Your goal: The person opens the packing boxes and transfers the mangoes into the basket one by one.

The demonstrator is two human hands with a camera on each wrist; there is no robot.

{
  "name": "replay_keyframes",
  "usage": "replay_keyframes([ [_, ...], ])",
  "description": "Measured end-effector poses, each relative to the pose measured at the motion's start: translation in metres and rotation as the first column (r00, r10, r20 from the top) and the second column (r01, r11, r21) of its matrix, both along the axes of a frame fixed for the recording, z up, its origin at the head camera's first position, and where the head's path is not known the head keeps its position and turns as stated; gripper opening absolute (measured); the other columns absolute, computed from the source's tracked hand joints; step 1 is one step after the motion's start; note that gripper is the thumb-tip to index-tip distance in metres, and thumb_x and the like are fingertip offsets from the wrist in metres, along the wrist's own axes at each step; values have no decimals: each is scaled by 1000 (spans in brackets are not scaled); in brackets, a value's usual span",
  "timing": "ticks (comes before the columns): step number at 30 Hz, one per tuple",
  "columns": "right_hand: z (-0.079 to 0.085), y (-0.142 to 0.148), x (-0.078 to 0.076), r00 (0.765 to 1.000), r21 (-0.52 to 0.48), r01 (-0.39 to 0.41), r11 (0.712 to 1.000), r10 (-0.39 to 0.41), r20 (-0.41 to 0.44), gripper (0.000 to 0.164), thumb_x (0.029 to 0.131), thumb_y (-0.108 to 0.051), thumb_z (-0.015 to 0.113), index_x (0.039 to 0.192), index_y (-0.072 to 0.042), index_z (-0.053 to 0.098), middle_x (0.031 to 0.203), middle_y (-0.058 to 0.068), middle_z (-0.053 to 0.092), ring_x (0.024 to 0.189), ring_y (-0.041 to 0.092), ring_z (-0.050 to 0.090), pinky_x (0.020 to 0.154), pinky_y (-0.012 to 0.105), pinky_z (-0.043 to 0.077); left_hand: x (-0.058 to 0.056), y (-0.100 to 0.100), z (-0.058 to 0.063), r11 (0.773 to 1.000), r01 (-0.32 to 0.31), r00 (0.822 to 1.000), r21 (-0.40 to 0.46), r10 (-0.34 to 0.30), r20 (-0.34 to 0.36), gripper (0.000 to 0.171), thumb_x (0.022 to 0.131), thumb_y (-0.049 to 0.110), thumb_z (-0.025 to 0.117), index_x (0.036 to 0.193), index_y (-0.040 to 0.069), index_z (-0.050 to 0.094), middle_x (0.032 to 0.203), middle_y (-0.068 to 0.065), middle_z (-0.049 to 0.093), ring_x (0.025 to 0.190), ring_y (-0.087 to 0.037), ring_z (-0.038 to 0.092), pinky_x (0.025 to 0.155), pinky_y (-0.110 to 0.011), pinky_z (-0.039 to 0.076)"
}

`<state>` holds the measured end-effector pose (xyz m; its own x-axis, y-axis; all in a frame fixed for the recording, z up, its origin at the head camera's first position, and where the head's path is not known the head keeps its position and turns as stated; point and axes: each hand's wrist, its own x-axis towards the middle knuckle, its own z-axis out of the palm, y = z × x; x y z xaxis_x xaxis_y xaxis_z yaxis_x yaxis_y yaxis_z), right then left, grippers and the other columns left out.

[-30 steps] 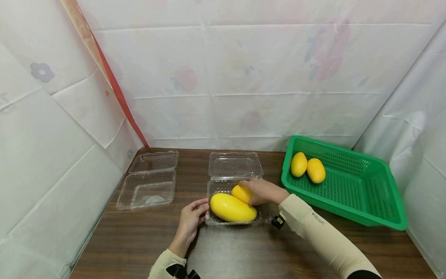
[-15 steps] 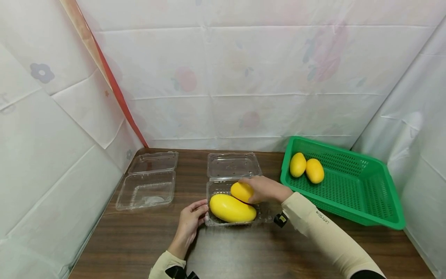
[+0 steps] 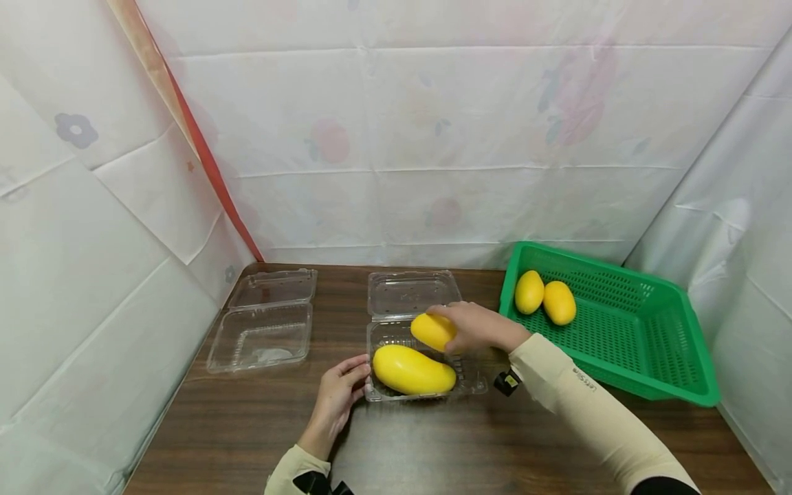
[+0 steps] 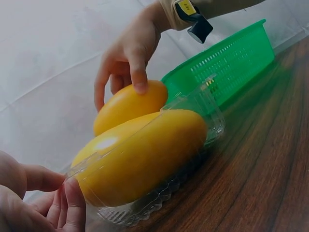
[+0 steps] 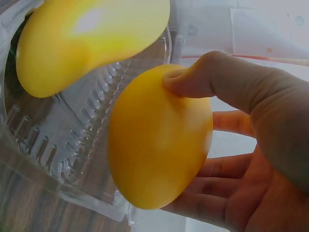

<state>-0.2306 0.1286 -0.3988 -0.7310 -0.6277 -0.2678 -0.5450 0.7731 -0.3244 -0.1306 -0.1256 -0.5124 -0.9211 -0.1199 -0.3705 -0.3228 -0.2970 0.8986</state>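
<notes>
A clear plastic clamshell container [image 3: 413, 292] lies with its lid folded back on the table. In its base rests a large yellow mango [image 3: 411, 372], lengthwise along the near side. My left hand [image 3: 337, 392] pinches the container's left rim between thumb and fingers, as the left wrist view shows up close. Over the back of the base, my right hand [image 3: 479, 326] grips a smaller yellow mango [image 5: 159, 140], thumb on one side and fingers on the other. In the left wrist view this small mango [image 4: 130, 106] shows just behind and above the large one.
A green plastic basket [image 3: 643, 330] on the right holds two small mangoes [image 3: 544, 299] in its left end. Another clear clamshell container [image 3: 260, 337], lid back, stands at the left of the brown wooden table [image 3: 445, 447]. White sheeting [image 3: 396, 137] hangs behind and at both sides.
My right hand has raised the small mango away from the large one, up and slightly back. The left hand has stayed at the container's rim.
</notes>
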Motion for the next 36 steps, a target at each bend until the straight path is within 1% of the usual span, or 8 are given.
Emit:
replay_keyframes([
  [5,8,5,-1,1000,-40,10,999,-9,19,71,82,-30,77,145,-21,44,130,6,59,105,21,55,82,39,48,0,0,-1,1000,5,1000,-2,-5,10,36,94,6,61,126,-9,57,93,-1,65,74,-8,58,62,-19,53],
  [7,11,8,-2,1000,-43,14,999,-14,11,71,83,-30,76,145,-21,44,129,7,59,103,21,55,80,37,48,0,0,-1,1000,4,1000,0,-4,10,36,94,7,61,126,-9,57,93,-1,64,74,-8,58,62,-19,53],
  [10,17,14,-4,1000,-38,25,999,-25,-6,71,84,-29,75,146,-20,42,129,8,59,101,22,55,78,38,48,1,0,-1,1000,8,1000,9,-8,4,37,94,7,61,126,-9,57,93,-1,64,73,-7,58,62,-19,53],
  [16,29,29,-10,998,-36,49,998,-50,-30,73,85,-27,74,148,-18,40,134,12,57,106,25,56,81,39,48,1,-1,-1,1000,9,1000,21,-9,3,37,94,7,62,127,-9,56,90,0,65,72,-8,58,61,-19,53],
  [21,41,45,-16,997,-67,60,996,-63,-49,73,84,-23,74,148,-13,39,133,15,57,99,23,57,78,38,49,0,-1,0,1000,3,1000,7,-4,19,36,94,7,61,126,-8,57,90,0,65,73,-8,58,61,-19,53],
  [24,48,55,-19,994,-80,86,993,-91,-64,72,84,-21,74,148,-12,40,132,16,58,98,24,57,78,38,49,0,-2,-1,1000,4,1000,5,-4,17,35,94,6,61,126,-8,57,90,0,66,73,-8,58,62,-19,53],
  [30,55,75,-27,987,-98,134,986,-141,-71,71,86,-18,73,148,-10,38,133,20,56,101,28,58,80,42,51,-1,-2,0,1000,2,1000,2,-2,21,35,94,6,61,126,-7,58,90,1,66,75,-9,58,63,-20,53],
  [36,59,99,-36,979,-102,186,977,-193,-64,72,87,-22,72,148,-9,37,129,23,57,98,27,60,78,42,52,0,-3,0,1000,0,1000,5,0,23,36,94,7,62,126,-7,58,90,0,66,74,-9,58,62,-20,53],
])
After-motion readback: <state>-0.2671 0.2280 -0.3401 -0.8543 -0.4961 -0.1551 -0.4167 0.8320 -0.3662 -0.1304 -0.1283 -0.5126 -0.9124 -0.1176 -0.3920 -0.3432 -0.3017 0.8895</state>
